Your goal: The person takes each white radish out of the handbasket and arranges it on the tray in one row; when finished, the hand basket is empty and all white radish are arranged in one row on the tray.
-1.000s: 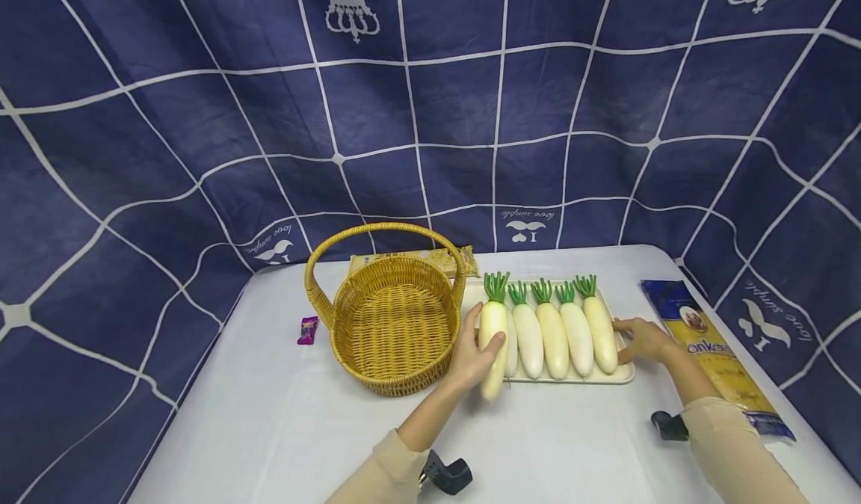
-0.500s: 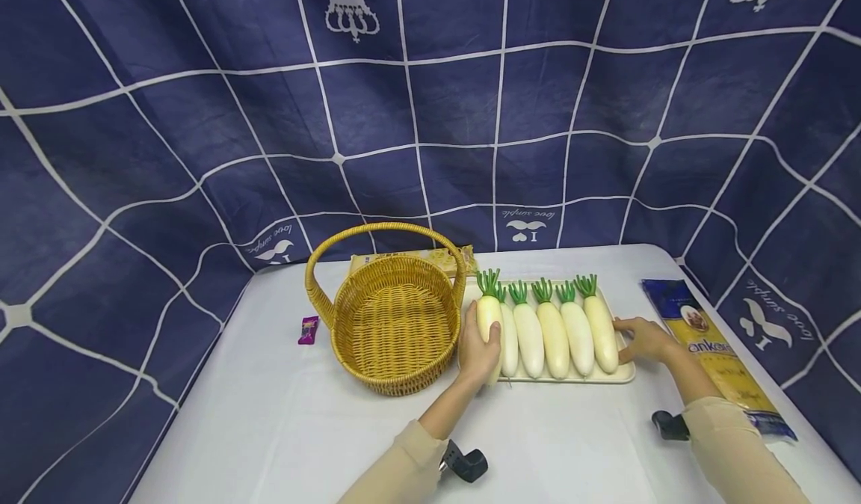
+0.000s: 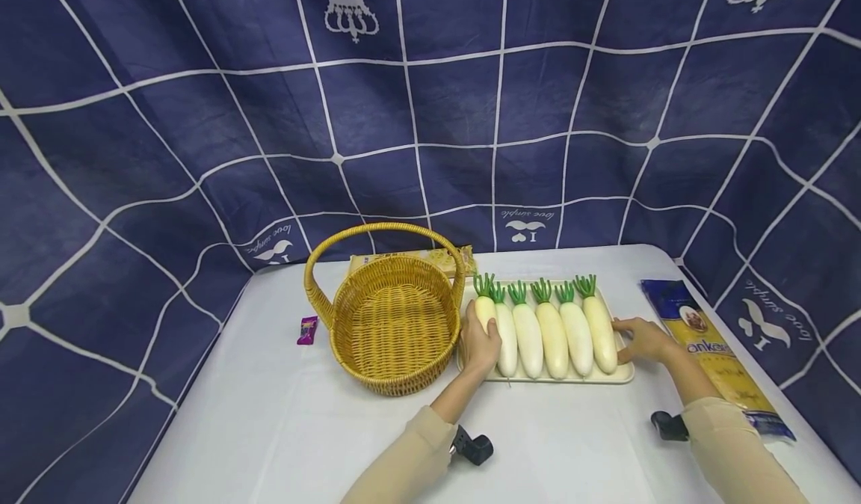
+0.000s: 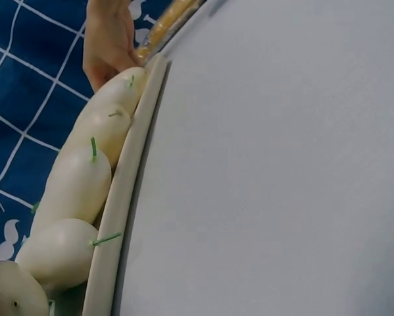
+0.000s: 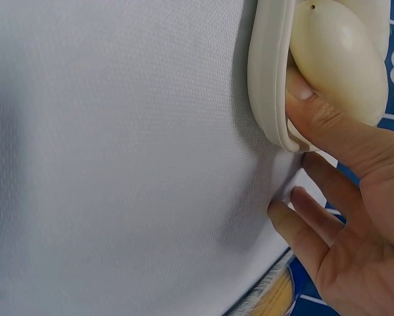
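Note:
My left hand holds a white radish with green stalks, down at the left end of a cream tray. The hand covers most of that radish's lower part. To its right, several more white radishes lie side by side in the tray, stalks towards the back; their tips show in the left wrist view. My right hand grips the tray's right end. In the right wrist view its thumb is inside the rim beside the last radish, with the other fingers outside.
A wicker basket with a tall handle stands close left of the tray. Behind it lies a yellow packet. A small purple wrapped sweet is left of the basket. A blue and yellow bag lies right of my right hand.
My left hand has moved back and slightly left with its radish, from in front of the tray down into its left end. The right hand has stayed in place.

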`<action>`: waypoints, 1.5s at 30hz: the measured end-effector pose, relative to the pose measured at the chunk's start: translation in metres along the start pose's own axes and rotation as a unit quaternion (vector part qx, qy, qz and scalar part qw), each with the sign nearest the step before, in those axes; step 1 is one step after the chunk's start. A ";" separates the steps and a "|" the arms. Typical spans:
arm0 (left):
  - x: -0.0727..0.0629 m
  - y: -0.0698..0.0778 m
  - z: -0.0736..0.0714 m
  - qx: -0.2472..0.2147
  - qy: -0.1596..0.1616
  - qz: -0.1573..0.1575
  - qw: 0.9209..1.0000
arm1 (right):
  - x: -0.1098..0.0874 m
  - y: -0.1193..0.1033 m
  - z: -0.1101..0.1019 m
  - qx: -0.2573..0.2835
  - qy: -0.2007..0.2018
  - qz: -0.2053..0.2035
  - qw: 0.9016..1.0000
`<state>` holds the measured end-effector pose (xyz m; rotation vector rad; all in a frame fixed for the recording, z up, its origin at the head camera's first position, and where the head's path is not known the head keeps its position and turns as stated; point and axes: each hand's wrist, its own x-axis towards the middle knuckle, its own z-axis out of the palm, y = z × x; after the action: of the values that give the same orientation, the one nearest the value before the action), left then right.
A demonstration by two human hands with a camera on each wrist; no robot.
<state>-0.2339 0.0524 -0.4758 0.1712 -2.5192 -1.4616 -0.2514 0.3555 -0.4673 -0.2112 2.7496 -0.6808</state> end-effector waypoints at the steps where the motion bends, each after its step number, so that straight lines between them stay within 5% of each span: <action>1: 0.001 0.000 0.001 0.005 0.003 -0.004 1.000 | 0.000 0.000 0.000 0.001 -0.001 0.000 1.000; 21: 0.008 -0.006 0.005 0.021 -0.018 -0.057 0.998 | -0.002 -0.002 -0.001 0.004 -0.001 0.004 1.000; 36: -0.004 0.002 0.004 0.107 -0.025 -0.006 0.994 | 0.000 -0.001 0.000 0.003 -0.003 0.001 1.000; 45: -0.013 0.007 -0.006 0.115 -0.024 0.095 0.988 | -0.003 -0.003 0.000 0.000 0.007 -0.013 1.000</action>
<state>-0.2195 0.0536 -0.4687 -0.0675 -2.6539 -1.1149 -0.2481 0.3534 -0.4648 -0.2448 2.7637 -0.6921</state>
